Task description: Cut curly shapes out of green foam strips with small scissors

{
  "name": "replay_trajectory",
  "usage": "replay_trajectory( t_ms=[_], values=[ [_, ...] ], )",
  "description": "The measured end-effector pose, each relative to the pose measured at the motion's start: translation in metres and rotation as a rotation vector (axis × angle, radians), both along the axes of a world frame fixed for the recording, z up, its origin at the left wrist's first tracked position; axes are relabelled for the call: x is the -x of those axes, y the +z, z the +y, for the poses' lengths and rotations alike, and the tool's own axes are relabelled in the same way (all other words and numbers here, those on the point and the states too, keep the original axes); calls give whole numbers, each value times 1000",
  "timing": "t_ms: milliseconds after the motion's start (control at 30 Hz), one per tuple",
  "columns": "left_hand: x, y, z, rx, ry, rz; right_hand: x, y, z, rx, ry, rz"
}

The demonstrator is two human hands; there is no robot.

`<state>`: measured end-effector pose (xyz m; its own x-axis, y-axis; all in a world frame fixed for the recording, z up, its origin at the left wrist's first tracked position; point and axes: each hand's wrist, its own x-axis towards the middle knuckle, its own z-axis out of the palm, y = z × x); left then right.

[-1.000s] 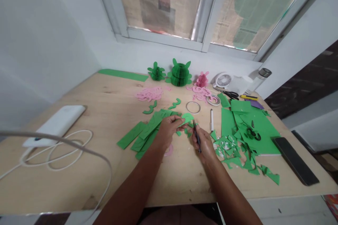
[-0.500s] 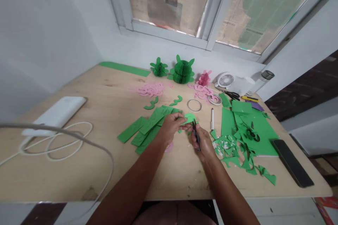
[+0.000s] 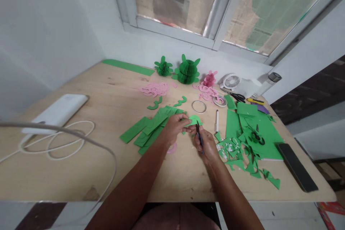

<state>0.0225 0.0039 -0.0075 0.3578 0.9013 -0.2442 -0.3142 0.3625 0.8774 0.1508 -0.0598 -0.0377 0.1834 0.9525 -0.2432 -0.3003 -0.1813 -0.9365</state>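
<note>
My left hand (image 3: 175, 128) pinches a small rounded green paper piece (image 3: 194, 119) at the middle of the wooden table (image 3: 113, 161). Just to its right, my right hand (image 3: 206, 143) grips a thin dark pen-like tool (image 3: 198, 136), its tip close to the green piece. Both hands hover low over the table. Several green paper strips (image 3: 151, 127) lie under and to the left of my left hand. A bit of pink paper (image 3: 172, 148) peeks out below my left wrist.
Green scraps (image 3: 242, 158) and green sheets (image 3: 258, 129) with small scissors (image 3: 256, 137) lie at the right, beside a black phone (image 3: 295, 166). A white pen (image 3: 216, 120), a wire ring (image 3: 198, 106), tape (image 3: 219, 101), pink cut-outs (image 3: 155, 89), folded green paper figures (image 3: 187, 70), a fan (image 3: 231, 81) lie behind. Power bank (image 3: 55, 113) and cable (image 3: 61, 140) sit left.
The hands have stayed together on the green piece with hardly any motion. The view has tilted slightly, so everything sits a little lower and to the right.
</note>
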Motion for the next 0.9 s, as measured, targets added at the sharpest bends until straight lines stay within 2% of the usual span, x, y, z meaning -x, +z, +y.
replay_trajectory(
  t_ms=[267, 400, 633, 900],
  values=[
    [1, -2, 3, -6, 32, -7, 0, 2, -1, -8, -15, 35],
    [4, -1, 4, -16, 56, 11, -1, 5, 0, -39, -80, 68],
    [2, -8, 2, -93, -135, 126, -3, 7, 3, -76, -203, 124],
    [-2, -2, -5, -154, -213, 191, -1, 6, 5, -75, -321, 110]
  ],
)
